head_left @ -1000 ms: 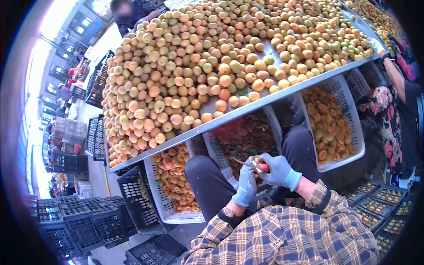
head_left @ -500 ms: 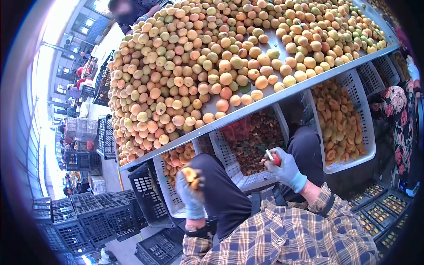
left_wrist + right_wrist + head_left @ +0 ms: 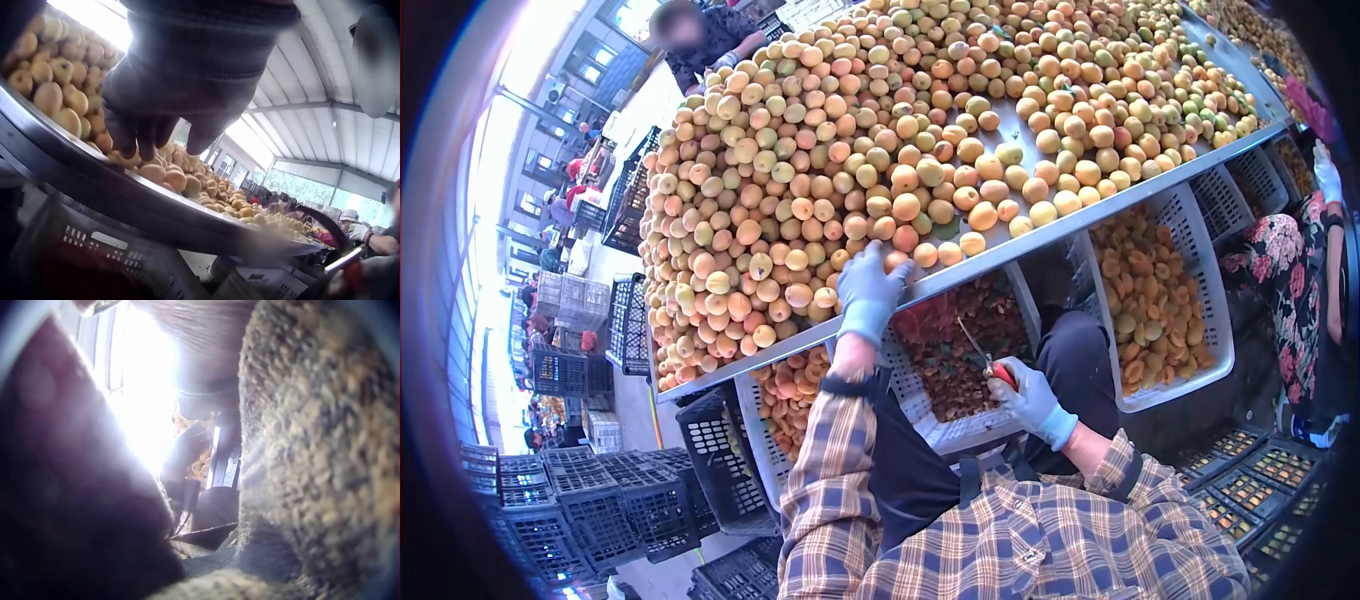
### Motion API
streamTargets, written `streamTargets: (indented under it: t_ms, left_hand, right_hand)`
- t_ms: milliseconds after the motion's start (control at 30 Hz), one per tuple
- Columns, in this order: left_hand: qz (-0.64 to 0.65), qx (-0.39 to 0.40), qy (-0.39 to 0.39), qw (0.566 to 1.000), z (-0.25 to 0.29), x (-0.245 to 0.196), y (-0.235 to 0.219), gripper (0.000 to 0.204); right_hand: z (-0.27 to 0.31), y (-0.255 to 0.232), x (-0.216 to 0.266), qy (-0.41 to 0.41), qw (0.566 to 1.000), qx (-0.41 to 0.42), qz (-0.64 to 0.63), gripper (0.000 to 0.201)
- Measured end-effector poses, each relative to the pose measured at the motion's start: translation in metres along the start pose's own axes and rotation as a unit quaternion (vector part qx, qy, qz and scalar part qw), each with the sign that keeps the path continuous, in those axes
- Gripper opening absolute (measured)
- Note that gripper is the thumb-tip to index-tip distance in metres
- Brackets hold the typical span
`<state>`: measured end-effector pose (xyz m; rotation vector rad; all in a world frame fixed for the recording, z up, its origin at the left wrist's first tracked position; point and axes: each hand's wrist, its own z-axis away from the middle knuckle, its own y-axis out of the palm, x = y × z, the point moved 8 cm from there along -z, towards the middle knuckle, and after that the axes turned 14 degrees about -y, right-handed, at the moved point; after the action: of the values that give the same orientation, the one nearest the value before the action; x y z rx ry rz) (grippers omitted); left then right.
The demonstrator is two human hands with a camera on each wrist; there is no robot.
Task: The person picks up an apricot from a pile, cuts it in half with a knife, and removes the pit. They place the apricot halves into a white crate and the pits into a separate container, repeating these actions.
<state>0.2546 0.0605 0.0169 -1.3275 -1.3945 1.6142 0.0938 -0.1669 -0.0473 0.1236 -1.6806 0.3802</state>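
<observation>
In a grey glove, my left hand reaches over the metal table's front edge. Its fingers point down among whole apricots, and one apricot shows between thumb and fingers. My gloved right hand grips a small knife by its red handle, the thin curved blade pointing up and away. Below the knife stands a white basket of brown pits and leaves. The right wrist view is mostly glare and sleeve.
White baskets of halved apricots stand on the right and left under the table edge. Dark crates are stacked at left; trays of fruit lie at lower right. Other people sit at right and stand across the table.
The hands came apart from working together at the knife. My left hand carried apricot halves to the left basket, then moved up to the table without them. The right hand kept the knife.
</observation>
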Motion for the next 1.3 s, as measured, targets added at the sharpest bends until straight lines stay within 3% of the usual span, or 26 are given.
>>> streamTargets:
  t_ms: [67, 133, 167, 200, 233, 267, 333, 367, 433, 533, 600, 667, 733, 800, 833, 933, 967, 1033, 1200, 1267, 1300]
  left_hand:
    - [-0.089, 0.101, -0.062, 0.989, -0.011, 0.000, 0.027, 0.049]
    - [-0.072, 0.124, -0.076, 0.987, -0.012, 0.006, 0.031, 0.049]
    - [0.096, 0.105, -0.052, 0.988, -0.009, 0.013, 0.030, 0.048]
    - [0.259, 0.088, -0.025, 0.962, -0.003, 0.019, 0.025, 0.049]
    - [0.401, 0.151, -0.046, 0.902, 0.015, 0.010, 0.009, 0.052]
    - [0.396, 0.154, -0.048, 0.904, 0.029, 0.011, 0.001, 0.052]
    - [0.592, 0.230, -0.036, 0.772, 0.057, 0.010, -0.007, 0.052]
    - [0.592, 0.230, -0.040, 0.771, 0.071, 0.010, -0.011, 0.052]
    - [0.752, 0.317, -0.102, 0.569, 0.103, 0.002, -0.006, 0.052]
    - [0.807, 0.393, -0.181, 0.402, 0.143, -0.004, 0.009, 0.045]
    - [0.823, 0.424, -0.236, 0.297, 0.164, -0.004, 0.033, 0.045]
    - [0.822, 0.445, -0.239, 0.262, 0.179, -0.012, 0.044, 0.045]
    - [0.819, 0.440, -0.259, 0.261, 0.193, -0.018, 0.047, 0.045]
    - [0.811, 0.425, -0.273, 0.294, 0.199, -0.017, 0.050, 0.045]
    - [0.808, 0.427, -0.279, 0.294, 0.202, -0.017, 0.050, 0.045]
    - [0.803, 0.431, -0.285, 0.297, 0.209, -0.020, 0.047, 0.045]
    - [0.809, 0.420, -0.300, 0.280, 0.211, -0.018, 0.050, 0.048]
    - [0.818, 0.418, -0.277, 0.283, 0.212, -0.022, 0.045, 0.047]
    - [0.822, 0.432, -0.234, 0.288, 0.221, -0.032, 0.044, 0.046]
    - [0.813, 0.418, -0.226, 0.337, 0.223, -0.029, 0.046, 0.049]
    - [0.818, 0.407, -0.212, 0.349, 0.223, -0.034, 0.034, 0.041]
  right_hand:
    - [0.001, 0.001, 0.000, -0.011, 1.000, -0.004, 0.002, 0.035]
    - [0.004, 0.004, -0.004, 0.021, 0.999, 0.010, -0.044, 0.035]
    - [0.006, 0.006, -0.010, 0.004, 0.998, 0.008, -0.069, 0.032]
    - [0.006, 0.004, -0.006, 0.002, 0.997, 0.003, -0.073, 0.032]
    - [0.006, 0.005, 0.000, 0.015, 0.985, -0.009, -0.173, 0.030]
    - [0.008, 0.006, 0.005, 0.030, 0.962, -0.018, -0.271, 0.028]
    - [0.007, 0.006, 0.013, 0.031, 0.960, 0.000, -0.278, 0.025]
    - [0.009, 0.008, 0.015, 0.029, 0.957, 0.009, -0.289, 0.025]
    - [0.012, 0.008, 0.025, 0.040, 0.956, 0.020, -0.289, 0.023]
    - [0.020, 0.005, 0.040, 0.069, 0.950, 0.036, -0.304, 0.020]
    - [0.025, 0.003, 0.039, 0.058, 0.966, 0.048, -0.246, 0.018]
    - [0.025, 0.000, 0.046, -0.009, 0.978, 0.032, -0.207, 0.021]
    - [0.028, 0.001, 0.044, -0.004, 0.986, 0.045, -0.160, 0.027]
    - [0.029, 0.006, 0.044, 0.010, 0.990, 0.057, -0.130, 0.031]
    - [0.031, 0.011, 0.044, 0.023, 0.984, 0.066, -0.162, 0.016]
    - [0.031, 0.014, 0.052, 0.014, 0.990, 0.068, -0.125, 0.017]
    - [0.031, 0.015, 0.054, 0.014, 0.990, 0.069, -0.123, 0.017]
    - [0.029, 0.009, 0.064, -0.038, 0.995, 0.044, -0.085, 0.023]
    - [0.025, 0.004, 0.069, -0.058, 0.996, 0.016, -0.066, 0.031]
    - [0.024, 0.000, 0.077, -0.078, 0.996, -0.003, -0.046, 0.031]
    - [0.024, 0.001, 0.076, -0.077, 0.996, -0.003, -0.045, 0.031]
